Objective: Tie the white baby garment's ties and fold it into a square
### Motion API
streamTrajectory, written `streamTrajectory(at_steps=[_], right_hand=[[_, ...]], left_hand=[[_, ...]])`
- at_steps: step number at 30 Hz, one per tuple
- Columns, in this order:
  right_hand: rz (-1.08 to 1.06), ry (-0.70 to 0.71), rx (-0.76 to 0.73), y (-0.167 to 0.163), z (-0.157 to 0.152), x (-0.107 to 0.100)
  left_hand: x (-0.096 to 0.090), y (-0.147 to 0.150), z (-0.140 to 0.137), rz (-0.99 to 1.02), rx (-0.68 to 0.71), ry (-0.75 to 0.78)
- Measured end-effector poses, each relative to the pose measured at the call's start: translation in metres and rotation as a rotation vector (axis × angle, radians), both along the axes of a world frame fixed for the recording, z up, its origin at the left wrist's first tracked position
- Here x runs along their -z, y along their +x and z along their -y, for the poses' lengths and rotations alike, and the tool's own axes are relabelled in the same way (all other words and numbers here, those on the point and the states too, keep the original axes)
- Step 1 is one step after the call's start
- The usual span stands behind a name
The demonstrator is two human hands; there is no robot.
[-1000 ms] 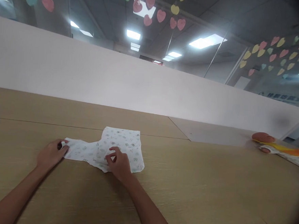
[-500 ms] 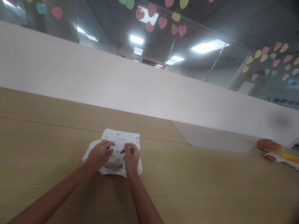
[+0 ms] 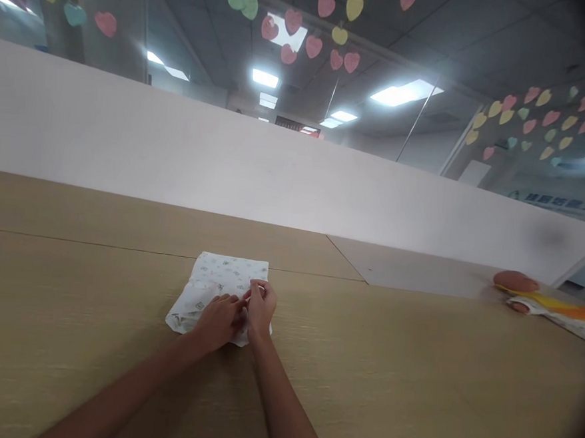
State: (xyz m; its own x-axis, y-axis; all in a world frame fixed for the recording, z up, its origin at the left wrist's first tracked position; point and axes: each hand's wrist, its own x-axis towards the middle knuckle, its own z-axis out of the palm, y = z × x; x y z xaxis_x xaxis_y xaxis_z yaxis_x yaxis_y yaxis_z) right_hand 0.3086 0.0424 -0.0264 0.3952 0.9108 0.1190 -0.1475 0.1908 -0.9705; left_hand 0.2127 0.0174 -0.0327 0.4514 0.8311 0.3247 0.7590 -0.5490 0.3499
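A white cloth (image 3: 236, 272) with a small scattered print lies folded on the wooden table, its left side turned inward with layered edges showing at the lower left. My left hand (image 3: 221, 321) is closed over the lower middle of the cloth, its fingertips meeting my right hand. My right hand (image 3: 262, 305) rests at the cloth's right side with thumb and fingers pinched together. What sits between the right fingertips is too small to make out. Both hands hide the lower right part of the cloth.
The table (image 3: 387, 359) has seams across it and a grey panel (image 3: 409, 270) at the back. At the far right lie a reddish-brown rounded object (image 3: 516, 281) and a yellow, orange and white fabric (image 3: 566, 311). A low white wall (image 3: 256, 170) with glass above runs behind.
My left hand has moved right and slightly down, from the cloth's left part to beside my right hand. The cloth's left side now lies folded inward. My right hand stays nearly in place.
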Motion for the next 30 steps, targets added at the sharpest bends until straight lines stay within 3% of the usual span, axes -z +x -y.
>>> streamTrajectory(at_steps=[4, 7, 9, 12, 14, 16, 20, 24, 27, 30], right_hand=[[0.024, 0.016, 0.049, 0.019, 0.001, -0.018], [0.221, 0.042, 0.05, 0.049, 0.012, -0.034], [0.563, 0.082, 0.002, 0.071, 0.025, -0.037], [1.214, 0.169, -0.141, 0.099, 0.045, -0.024], [1.504, 0.22, -0.243, 0.109, 0.053, -0.009], [1.647, 0.249, -0.298, 0.111, 0.054, 0.002], [1.696, 0.241, -0.34, 0.107, 0.046, 0.008], [1.57, 0.281, -0.346, 0.105, 0.048, 0.002], [1.388, 0.295, -0.378, 0.107, 0.066, -0.005], [1.191, 0.263, -0.414, 0.111, 0.096, -0.019]], left_hand=[[0.003, -0.036, 0.009, 0.029, 0.121, 0.115], [0.007, -0.09, 0.016, -0.002, 0.065, 0.212], [0.011, -0.128, 0.022, -0.045, -0.001, 0.243], [0.02, -0.164, 0.032, -0.108, -0.042, 0.22], [0.027, -0.17, 0.036, -0.133, -0.055, 0.225], [0.034, -0.164, 0.035, -0.147, -0.073, 0.262], [0.04, -0.146, 0.022, -0.184, -0.083, 0.349], [0.039, -0.141, 0.015, -0.184, -0.053, 0.409], [0.032, -0.141, 0.029, -0.164, -0.018, 0.449], [0.019, -0.142, 0.062, -0.14, 0.01, 0.447]])
